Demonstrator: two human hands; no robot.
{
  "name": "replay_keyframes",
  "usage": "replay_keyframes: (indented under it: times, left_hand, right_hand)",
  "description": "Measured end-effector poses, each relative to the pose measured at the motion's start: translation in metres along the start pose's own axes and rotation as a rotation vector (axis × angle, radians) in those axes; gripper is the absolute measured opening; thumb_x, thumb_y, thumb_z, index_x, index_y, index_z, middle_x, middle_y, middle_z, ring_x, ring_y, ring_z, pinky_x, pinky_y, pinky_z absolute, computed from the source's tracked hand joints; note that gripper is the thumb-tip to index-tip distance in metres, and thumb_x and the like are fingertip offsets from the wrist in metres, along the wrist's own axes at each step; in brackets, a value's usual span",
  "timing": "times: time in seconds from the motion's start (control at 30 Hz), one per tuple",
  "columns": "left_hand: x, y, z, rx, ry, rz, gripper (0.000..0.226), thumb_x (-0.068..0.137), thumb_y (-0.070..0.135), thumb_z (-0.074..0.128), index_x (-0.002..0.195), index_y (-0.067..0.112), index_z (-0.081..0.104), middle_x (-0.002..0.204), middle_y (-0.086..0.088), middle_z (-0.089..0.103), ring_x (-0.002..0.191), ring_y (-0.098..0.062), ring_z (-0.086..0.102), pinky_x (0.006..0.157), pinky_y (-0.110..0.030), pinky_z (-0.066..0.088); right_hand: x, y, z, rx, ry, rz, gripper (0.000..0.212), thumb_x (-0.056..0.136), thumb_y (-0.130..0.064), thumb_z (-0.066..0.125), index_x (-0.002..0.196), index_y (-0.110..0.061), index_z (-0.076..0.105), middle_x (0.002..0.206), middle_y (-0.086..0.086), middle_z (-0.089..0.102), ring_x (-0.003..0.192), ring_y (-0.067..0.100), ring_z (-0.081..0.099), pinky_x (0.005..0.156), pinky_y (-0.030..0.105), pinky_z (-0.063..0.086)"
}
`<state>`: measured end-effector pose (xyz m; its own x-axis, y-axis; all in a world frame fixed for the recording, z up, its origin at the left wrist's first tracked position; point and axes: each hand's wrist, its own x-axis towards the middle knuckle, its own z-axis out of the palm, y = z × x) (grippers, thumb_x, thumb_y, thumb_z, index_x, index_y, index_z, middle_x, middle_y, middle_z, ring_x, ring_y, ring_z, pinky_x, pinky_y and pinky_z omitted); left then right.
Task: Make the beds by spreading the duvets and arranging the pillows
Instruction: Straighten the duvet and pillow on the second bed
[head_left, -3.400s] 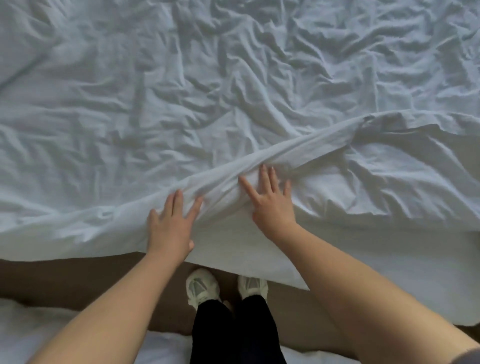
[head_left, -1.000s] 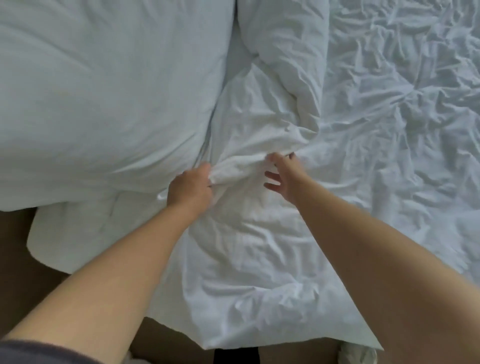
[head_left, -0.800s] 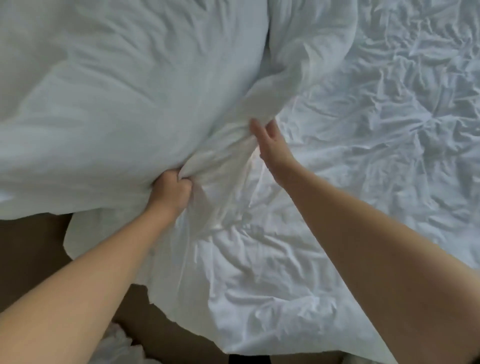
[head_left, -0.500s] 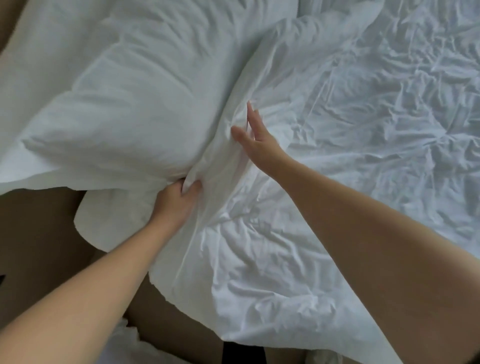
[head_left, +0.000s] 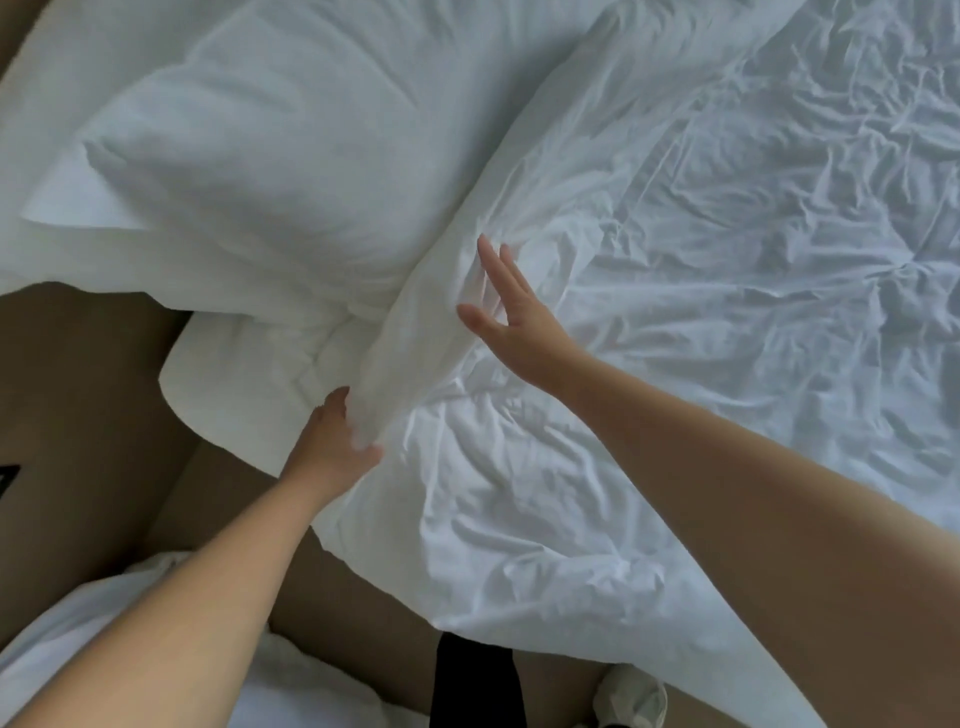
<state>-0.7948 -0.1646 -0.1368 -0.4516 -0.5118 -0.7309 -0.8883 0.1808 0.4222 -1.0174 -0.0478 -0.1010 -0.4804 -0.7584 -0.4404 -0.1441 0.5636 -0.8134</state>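
A crumpled white duvet covers the bed from the centre to the right edge. Its top edge is bunched into a thick fold running up beside a large white pillow at the upper left. My left hand grips the lower end of that fold, fingers tucked into the cloth. My right hand is flat on the duvet just right of the fold, fingers straight and spread.
Brown floor shows at the left and bottom, beside the bed's edge. White bedding of another bed lies at the bottom left. A dark trouser leg and a light shoe are at the bottom centre.
The view has shifted from the bed's side to its head end by the pillow. My left hand took hold of the duvet's fold and drew it down; my right hand opened flat on the duvet.
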Motion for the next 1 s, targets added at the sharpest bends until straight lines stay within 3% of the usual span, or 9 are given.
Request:
replay_keyframes:
  times: [0.17, 0.4, 0.5, 0.6, 0.73, 0.8, 0.87, 0.93, 1.0]
  left_hand:
    - [-0.013, -0.036, 0.012, -0.068, 0.051, -0.169, 0.036, 0.101, 0.027, 0.038, 0.132, 0.012, 0.048, 0.124, -0.011, 0.058, 0.109, -0.031, 0.054, 0.084, -0.031, 0.039]
    - [-0.059, -0.004, -0.039, -0.343, -0.102, -0.294, 0.04, 0.1, 0.039, 0.045, 0.13, 0.015, 0.053, 0.1, -0.003, 0.063, 0.086, -0.02, 0.06, 0.066, -0.027, 0.045]
    - [-0.073, 0.016, -0.058, -0.494, -0.022, -0.233, 0.047, 0.096, 0.032, 0.057, 0.139, 0.017, 0.045, 0.108, -0.001, 0.062, 0.089, -0.02, 0.062, 0.066, -0.028, 0.049]
    - [-0.081, 0.044, -0.062, -0.648, 0.047, -0.077, 0.056, 0.096, 0.014, 0.055, 0.143, 0.038, 0.035, 0.121, 0.002, 0.055, 0.096, -0.021, 0.061, 0.072, -0.031, 0.051]
    - [-0.086, 0.102, -0.043, -0.616, 0.009, 0.138, 0.042, 0.089, -0.006, 0.04, 0.097, 0.025, 0.066, 0.075, -0.003, 0.053, 0.054, -0.014, 0.036, 0.047, -0.023, 0.029]
    - [-0.081, 0.132, -0.03, -0.535, -0.064, 0.194, 0.048, 0.086, -0.012, 0.034, 0.106, 0.015, 0.068, 0.062, 0.003, 0.047, 0.054, -0.011, 0.034, 0.045, -0.019, 0.028]
    - [-0.074, 0.154, -0.019, -0.255, -0.144, 0.288, 0.059, 0.089, -0.016, 0.031, 0.138, 0.012, 0.05, 0.068, 0.006, 0.045, 0.065, -0.009, 0.041, 0.053, -0.01, 0.033]
    - [-0.062, 0.163, -0.004, 0.178, -0.254, 0.386, 0.072, 0.091, -0.012, 0.031, 0.153, 0.024, 0.023, 0.099, 0.007, 0.053, 0.094, -0.013, 0.05, 0.072, -0.006, 0.035]
    - [-0.046, 0.16, 0.01, 0.643, -0.207, 0.467, 0.072, 0.095, 0.004, 0.032, 0.154, 0.035, 0.002, 0.136, 0.001, 0.048, 0.122, -0.024, 0.049, 0.093, -0.022, 0.036]
  right_hand:
    - [-0.017, 0.006, 0.01, -0.052, -0.045, -0.039, 0.073, 0.098, -0.041, 0.051, 0.153, -0.044, 0.002, 0.163, -0.007, -0.009, 0.148, 0.009, 0.008, 0.105, 0.022, 0.013]
    - [-0.036, -0.019, 0.013, -0.115, -0.076, 0.009, 0.071, 0.099, -0.042, 0.049, 0.153, -0.041, 0.005, 0.163, -0.008, -0.006, 0.144, 0.015, 0.026, 0.102, 0.022, 0.019]
    - [-0.056, -0.029, 0.016, -0.153, -0.121, -0.008, 0.072, 0.098, -0.041, 0.051, 0.153, -0.041, 0.006, 0.163, -0.009, -0.004, 0.146, 0.014, 0.021, 0.103, 0.021, 0.017]
    - [-0.082, -0.028, 0.011, -0.187, -0.191, 0.013, 0.072, 0.098, -0.041, 0.051, 0.153, -0.042, 0.005, 0.163, -0.009, -0.001, 0.146, 0.014, 0.022, 0.104, 0.02, 0.016]
    - [-0.12, -0.008, -0.009, -0.156, -0.185, 0.108, 0.069, 0.099, -0.036, 0.05, 0.155, -0.036, 0.011, 0.162, -0.009, 0.013, 0.144, 0.017, 0.029, 0.111, 0.026, 0.023]
    - [-0.139, 0.012, -0.024, -0.136, -0.167, 0.198, 0.066, 0.099, -0.032, 0.048, 0.154, -0.037, 0.013, 0.159, -0.009, 0.025, 0.138, 0.019, 0.037, 0.105, 0.026, 0.029]
    - [-0.159, 0.04, -0.039, -0.131, -0.147, 0.291, 0.066, 0.098, -0.025, 0.048, 0.154, -0.038, 0.014, 0.156, -0.004, 0.031, 0.137, 0.02, 0.039, 0.104, 0.027, 0.031]
    - [-0.179, 0.074, -0.05, -0.181, -0.149, 0.372, 0.071, 0.094, -0.017, 0.049, 0.153, -0.038, 0.014, 0.157, 0.0, 0.031, 0.137, 0.023, 0.039, 0.107, 0.032, 0.034]
    - [-0.201, 0.109, -0.059, -0.281, -0.181, 0.448, 0.077, 0.09, -0.013, 0.051, 0.153, -0.037, 0.013, 0.155, 0.001, 0.033, 0.132, 0.024, 0.044, 0.101, 0.035, 0.04]
